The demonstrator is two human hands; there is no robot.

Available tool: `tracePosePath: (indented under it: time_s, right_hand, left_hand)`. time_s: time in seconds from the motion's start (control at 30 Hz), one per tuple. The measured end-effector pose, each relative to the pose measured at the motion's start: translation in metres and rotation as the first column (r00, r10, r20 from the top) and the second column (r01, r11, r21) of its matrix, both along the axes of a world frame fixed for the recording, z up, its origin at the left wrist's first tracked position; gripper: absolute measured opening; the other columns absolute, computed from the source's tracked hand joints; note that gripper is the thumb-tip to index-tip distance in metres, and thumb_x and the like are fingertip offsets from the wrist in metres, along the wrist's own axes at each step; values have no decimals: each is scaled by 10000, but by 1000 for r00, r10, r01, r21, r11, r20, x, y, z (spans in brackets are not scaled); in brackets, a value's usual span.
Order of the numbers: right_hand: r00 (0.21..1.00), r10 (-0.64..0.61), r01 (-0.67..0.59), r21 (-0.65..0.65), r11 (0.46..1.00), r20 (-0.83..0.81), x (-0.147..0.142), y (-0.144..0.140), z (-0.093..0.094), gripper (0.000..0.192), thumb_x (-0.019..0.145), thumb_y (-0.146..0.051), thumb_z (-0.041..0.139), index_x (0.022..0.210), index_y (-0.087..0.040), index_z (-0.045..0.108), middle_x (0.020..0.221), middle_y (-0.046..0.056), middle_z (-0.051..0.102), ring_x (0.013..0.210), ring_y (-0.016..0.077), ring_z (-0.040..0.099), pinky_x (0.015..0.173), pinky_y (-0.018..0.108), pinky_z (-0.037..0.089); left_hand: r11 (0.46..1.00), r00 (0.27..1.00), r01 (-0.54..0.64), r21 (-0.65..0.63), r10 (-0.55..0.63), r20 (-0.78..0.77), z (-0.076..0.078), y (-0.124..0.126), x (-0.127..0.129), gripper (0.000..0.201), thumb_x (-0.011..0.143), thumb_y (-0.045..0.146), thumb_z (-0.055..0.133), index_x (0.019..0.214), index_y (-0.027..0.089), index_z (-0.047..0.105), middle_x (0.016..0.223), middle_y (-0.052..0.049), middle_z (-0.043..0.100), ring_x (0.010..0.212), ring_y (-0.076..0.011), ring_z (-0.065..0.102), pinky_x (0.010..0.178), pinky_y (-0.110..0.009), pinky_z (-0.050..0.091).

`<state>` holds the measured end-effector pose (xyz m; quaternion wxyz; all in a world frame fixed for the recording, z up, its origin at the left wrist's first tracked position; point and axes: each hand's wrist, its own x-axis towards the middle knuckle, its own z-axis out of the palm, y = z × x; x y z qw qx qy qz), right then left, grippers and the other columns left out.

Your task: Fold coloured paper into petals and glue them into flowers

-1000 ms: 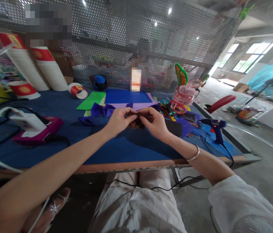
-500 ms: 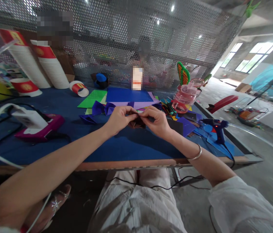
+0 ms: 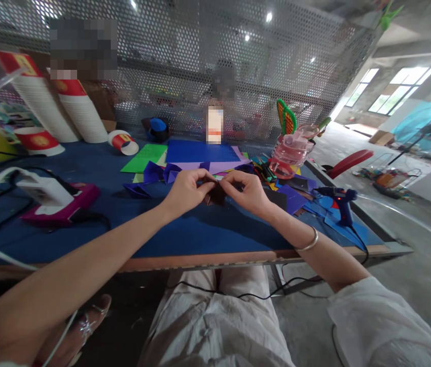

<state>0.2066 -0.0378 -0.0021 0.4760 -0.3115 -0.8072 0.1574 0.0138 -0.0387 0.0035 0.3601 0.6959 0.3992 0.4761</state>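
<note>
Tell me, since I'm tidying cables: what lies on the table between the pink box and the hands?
In the head view, only bare blue table lies between the pink box and the left hand; a folded purple paper sits just behind.

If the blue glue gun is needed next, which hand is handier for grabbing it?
Probably the right hand. The glue gun lies on the table's right side, beyond that hand, while the left hand sits farther away. Both hands pinch the dark folded paper.
</note>
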Motion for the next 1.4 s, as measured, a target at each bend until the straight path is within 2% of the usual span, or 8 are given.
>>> tracePosePath:
  time_s: [0.1,0.2,0.33,0.43,0.63,0.97,1.2,1.4]
  right_hand:
    - [1000,-8,2,-206,979,-29,-1,3,-2,280,910,-394,642,745,-170,670,723,30,711,666,140,631,651,278,504]
    - [1000,12,-17,-244,970,-20,0,5,-2,265,907,-412,640,813,-170,696,777,29,731,720,146,645,688,278,506]
    - [997,-11,22,-141,990,76,2,6,-2,215,936,-345,608,825,-174,676,764,19,706,701,136,609,664,264,466]
    - [978,-62,51,60,997,198,3,6,-3,166,948,-238,568,802,-183,623,759,25,659,705,140,577,670,270,443]
    - [930,-191,69,361,930,315,2,7,-7,180,965,-144,504,802,-210,540,800,57,609,790,186,568,729,308,457]
    - [939,-155,77,251,965,307,1,6,-12,152,975,-127,504,849,-209,526,844,53,602,806,184,566,735,307,453]
    - [889,-196,41,353,935,414,-1,7,-16,169,993,-144,436,850,-223,481,838,74,575,838,229,524,775,362,449]
    - [886,-194,40,348,937,421,2,10,-16,178,1005,-144,416,868,-217,502,850,80,591,842,229,526,785,363,452]
  left_hand:
    - [988,990,-57,146,75,-116,-2,0,-2,83,795,193,638,796,167,717,699,-28,737,609,-174,667,568,-271,537]
    - [975,983,-74,209,107,-153,-3,0,-3,107,810,213,628,815,168,725,753,-42,758,676,-193,690,604,-284,547]
    - [976,983,-79,205,111,-149,-4,0,-2,103,807,228,630,814,169,714,741,-44,753,665,-198,697,604,-289,551]
    - [987,987,-48,152,70,-143,-3,-2,-1,97,812,237,617,812,173,691,665,-20,722,559,-176,666,559,-280,540]
    - [985,983,24,169,7,-181,-4,-4,0,85,814,250,619,852,181,651,632,1,697,488,-169,662,537,-280,543]
    - [981,970,33,193,15,-244,-5,-5,0,53,830,203,558,821,198,610,580,16,689,521,-173,703,533,-248,545]
    - [991,986,53,123,-32,-166,-5,-1,-1,52,769,235,607,756,187,624,631,7,693,483,-156,658,481,-249,534]
    - [994,988,89,58,-81,-129,-5,0,-1,174,799,351,701,794,200,615,665,9,703,479,-161,660,511,-278,571]
